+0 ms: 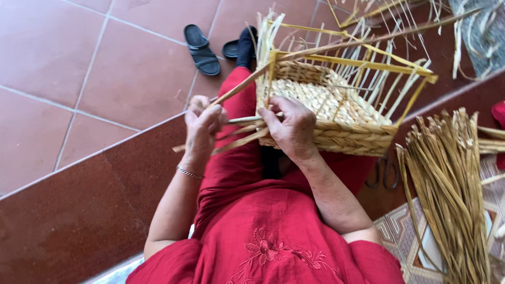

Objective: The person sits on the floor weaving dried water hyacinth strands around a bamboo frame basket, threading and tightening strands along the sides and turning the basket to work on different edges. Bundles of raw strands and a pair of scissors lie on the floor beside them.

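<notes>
Now your hands work a half-woven basket [336, 113] on your lap.
Your left hand [204, 123] pinches straw strands [239, 141] tight; your right hand [288, 126] curls closed over the basket's near rim.

My left hand [202, 123] is curled shut, forearm angled up. My right hand [289, 126] bends at the wrist, fingers pinched together.

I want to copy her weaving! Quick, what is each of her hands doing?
Left hand: closed, gripping the straw strands.
Right hand: closed on the woven basket wall, pinching a strand.
</notes>
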Tool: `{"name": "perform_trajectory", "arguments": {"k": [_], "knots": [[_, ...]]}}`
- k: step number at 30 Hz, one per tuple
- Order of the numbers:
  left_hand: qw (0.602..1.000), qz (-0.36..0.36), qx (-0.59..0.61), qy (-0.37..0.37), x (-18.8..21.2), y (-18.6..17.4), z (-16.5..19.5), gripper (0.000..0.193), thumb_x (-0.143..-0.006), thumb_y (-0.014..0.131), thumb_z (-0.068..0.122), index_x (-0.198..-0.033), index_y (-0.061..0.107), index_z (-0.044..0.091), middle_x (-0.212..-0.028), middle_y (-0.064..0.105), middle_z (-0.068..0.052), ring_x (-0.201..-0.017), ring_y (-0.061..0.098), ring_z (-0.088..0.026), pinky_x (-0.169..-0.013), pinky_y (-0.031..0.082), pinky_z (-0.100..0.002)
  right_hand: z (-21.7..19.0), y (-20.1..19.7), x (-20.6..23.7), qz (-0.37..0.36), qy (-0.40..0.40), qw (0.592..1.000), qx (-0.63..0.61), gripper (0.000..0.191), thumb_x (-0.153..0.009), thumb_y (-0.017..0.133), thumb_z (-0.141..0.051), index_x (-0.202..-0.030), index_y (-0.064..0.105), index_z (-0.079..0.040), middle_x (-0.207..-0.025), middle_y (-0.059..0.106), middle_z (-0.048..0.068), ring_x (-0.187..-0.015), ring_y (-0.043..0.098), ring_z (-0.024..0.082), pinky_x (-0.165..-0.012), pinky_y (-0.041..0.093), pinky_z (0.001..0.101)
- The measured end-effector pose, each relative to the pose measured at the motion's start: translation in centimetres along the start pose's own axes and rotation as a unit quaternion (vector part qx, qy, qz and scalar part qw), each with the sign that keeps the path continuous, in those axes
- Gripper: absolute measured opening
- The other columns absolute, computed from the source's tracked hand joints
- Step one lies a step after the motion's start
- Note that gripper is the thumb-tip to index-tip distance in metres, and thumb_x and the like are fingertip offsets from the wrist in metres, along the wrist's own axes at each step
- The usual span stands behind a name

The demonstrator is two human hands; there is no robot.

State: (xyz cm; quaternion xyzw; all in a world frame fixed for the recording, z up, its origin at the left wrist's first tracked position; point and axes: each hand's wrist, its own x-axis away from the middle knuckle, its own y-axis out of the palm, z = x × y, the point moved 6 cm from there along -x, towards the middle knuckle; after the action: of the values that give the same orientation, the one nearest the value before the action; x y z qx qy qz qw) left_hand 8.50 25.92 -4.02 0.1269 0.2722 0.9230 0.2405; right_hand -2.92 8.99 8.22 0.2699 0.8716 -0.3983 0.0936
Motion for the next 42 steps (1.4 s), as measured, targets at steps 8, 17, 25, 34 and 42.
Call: {"name": "perform_trajectory", "arguments": {"k": [8,17,25,34,42], "knots": [[0.988,0.087,0.057,-0.118,-1.9,-1.9,-0.4,0.047,-0.102,0.048,0.047,-0.096,0.066,0.004,-0.069,0.068,-0.02,-0.044,0.05,-0.018,-0.04,0.038,-0.026,1.2,-2.0,2.1,0.025,-0.018,0.997,-0.069,0.033,-0.093,0.076,-0.008,-0.124,0.068,0.0,-0.084,0.073,0.006,-0.064,0.066,0.015,-0.054,0.051,0.0299],[0.926,0.228,0.271,-0.127,-1.2,-7.5,-1.6,0.081,-0.1,0.033,0.076,-0.077,0.061,0.004,-0.064,0.06,-0.014,-0.061,0.065,-0.029,-0.046,0.045,-0.036,5.8,-10.6,5.4,0.116,-0.021,0.992,0.046,0.006,-0.098,0.077,-0.003,-0.102,0.073,-0.007,-0.093,0.072,0.006,-0.077,0.062,0.012,-0.063,0.05,0.0261],[0.937,0.241,0.237,-0.082,-0.8,-12.4,1.0,0.084,-0.093,0.036,0.078,-0.079,0.07,0.003,-0.067,0.062,-0.01,-0.052,0.055,-0.02,-0.051,0.048,-0.035,4.6,-10.7,5.3,0.093,-0.015,0.996,-0.001,0.011,-0.095,0.081,-0.002,-0.103,0.074,-0.006,-0.105,0.071,0.006,-0.088,0.068,0.015,-0.07,0.06,0.0244],[0.928,0.069,-0.364,0.038,4.3,-1.7,5.2,0.027,-0.105,0.07,0.026,-0.104,0.074,0.0,-0.097,0.073,-0.012,-0.082,0.067,-0.02,-0.077,0.052,-0.041,1.9,-6.6,3.6,-0.069,-0.102,0.98,0.155,0.018,-0.096,0.074,-0.003,-0.114,0.074,-0.003,-0.103,0.079,0.017,-0.07,0.075,0.018,-0.052,0.056,0.0276],[0.681,-0.157,-0.633,0.334,2.8,9.2,7.5,0.037,-0.087,0.078,0.021,-0.121,0.069,0.01,-0.119,0.067,-0.007,-0.119,0.06,-0.027,-0.112,0.028,-0.057,3.1,-6.5,1.7,-0.12,0.03,0.989,0.083,0.014,-0.089,0.075,-0.003,-0.096,0.065,-0.009,-0.08,0.075,0.005,-0.065,0.073,0.02,-0.06,0.054,0.0354]]}}
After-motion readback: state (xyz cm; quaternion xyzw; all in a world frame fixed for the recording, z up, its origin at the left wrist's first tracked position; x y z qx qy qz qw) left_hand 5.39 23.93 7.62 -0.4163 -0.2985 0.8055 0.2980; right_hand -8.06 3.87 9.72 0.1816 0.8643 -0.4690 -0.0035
